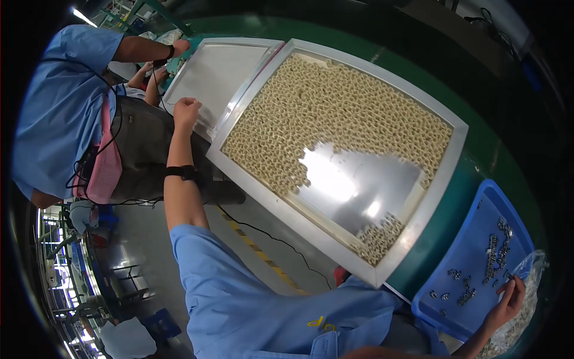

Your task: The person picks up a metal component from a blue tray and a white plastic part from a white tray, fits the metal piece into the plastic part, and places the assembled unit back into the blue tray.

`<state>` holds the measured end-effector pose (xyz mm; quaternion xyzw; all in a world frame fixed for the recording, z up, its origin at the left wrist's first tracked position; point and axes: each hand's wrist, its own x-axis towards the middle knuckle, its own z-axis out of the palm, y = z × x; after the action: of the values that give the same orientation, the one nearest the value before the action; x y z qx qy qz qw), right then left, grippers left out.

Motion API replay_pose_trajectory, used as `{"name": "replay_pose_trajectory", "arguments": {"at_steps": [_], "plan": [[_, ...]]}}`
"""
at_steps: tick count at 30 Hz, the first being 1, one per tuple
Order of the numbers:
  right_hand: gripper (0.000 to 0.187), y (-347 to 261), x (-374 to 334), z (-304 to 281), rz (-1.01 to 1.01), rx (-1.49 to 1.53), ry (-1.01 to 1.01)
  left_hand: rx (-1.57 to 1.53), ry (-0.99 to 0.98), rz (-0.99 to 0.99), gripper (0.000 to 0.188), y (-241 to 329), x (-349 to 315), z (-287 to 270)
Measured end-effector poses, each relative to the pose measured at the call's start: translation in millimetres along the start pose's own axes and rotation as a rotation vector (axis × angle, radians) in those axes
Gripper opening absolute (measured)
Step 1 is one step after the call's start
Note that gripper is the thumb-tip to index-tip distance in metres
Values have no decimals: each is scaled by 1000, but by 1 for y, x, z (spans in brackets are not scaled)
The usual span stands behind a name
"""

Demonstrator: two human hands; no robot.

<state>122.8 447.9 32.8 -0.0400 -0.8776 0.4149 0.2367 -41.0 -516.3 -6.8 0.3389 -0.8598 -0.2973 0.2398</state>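
My left hand (186,112) hovers by the near edge of a framed pale panel (218,75). Its fingers are drawn together, and whatever may be between them is too small to name. At the lower right my right hand (510,301) is over the rim of a blue plastic tray (445,287), its fingers pinched together; I cannot make out what they hold. Several small dark metal parts (491,257) lie scattered in that tray. Between my hands is a large metal-framed tray (439,206), mostly covered with small beige ring-shaped parts (335,102).
Beside the blue tray sits a clear plastic bag (526,314) of small pieces. A person in a blue shirt (72,102) stands at the left, with another person's hands (156,75) beyond. A black cable (281,239) crosses the floor near a yellow-black stripe.
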Motion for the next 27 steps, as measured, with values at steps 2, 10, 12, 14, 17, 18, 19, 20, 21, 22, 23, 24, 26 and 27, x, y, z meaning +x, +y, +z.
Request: {"name": "replay_pose_trajectory", "arguments": {"at_steps": [2,10,12,14,17,18,19,20,21,22,23,24,26,27], "plan": [[23,-8,-1,7,52,-38,6,45,-21,-16,29,-20,37,6],[24,-47,-1,50,65,-142,71,237,59,-14,32,-52,136,35],[24,-51,0,60,73,-156,74,304,175,18,33,-65,152,37],[24,-51,5,69,77,-170,28,315,268,13,36,-76,169,42],[23,-53,6,75,73,-189,-6,348,447,6,43,-84,176,44],[23,-53,4,74,67,-194,-9,285,296,-63,48,-84,176,37],[22,-54,1,72,63,-195,-8,221,147,-126,53,-77,177,30],[22,-55,-3,69,71,-202,-7,157,-3,-187,58,-71,174,26],[22,-55,-4,67,55,-200,-9,161,-3,-180,58,-74,175,23],[21,-55,-6,64,42,-200,-8,72,-50,-171,60,-82,173,25],[20,-54,-9,59,33,-202,-6,-17,-102,-161,62,-87,169,25],[19,-48,-12,52,29,-156,7,-106,-170,-143,65,-87,170,28],[18,-39,-13,45,12,-87,-9,122,-20,59,55,-91,166,3],[17,-50,-16,41,9,-104,-24,-30,-46,71,52,-70,145,18]]}}
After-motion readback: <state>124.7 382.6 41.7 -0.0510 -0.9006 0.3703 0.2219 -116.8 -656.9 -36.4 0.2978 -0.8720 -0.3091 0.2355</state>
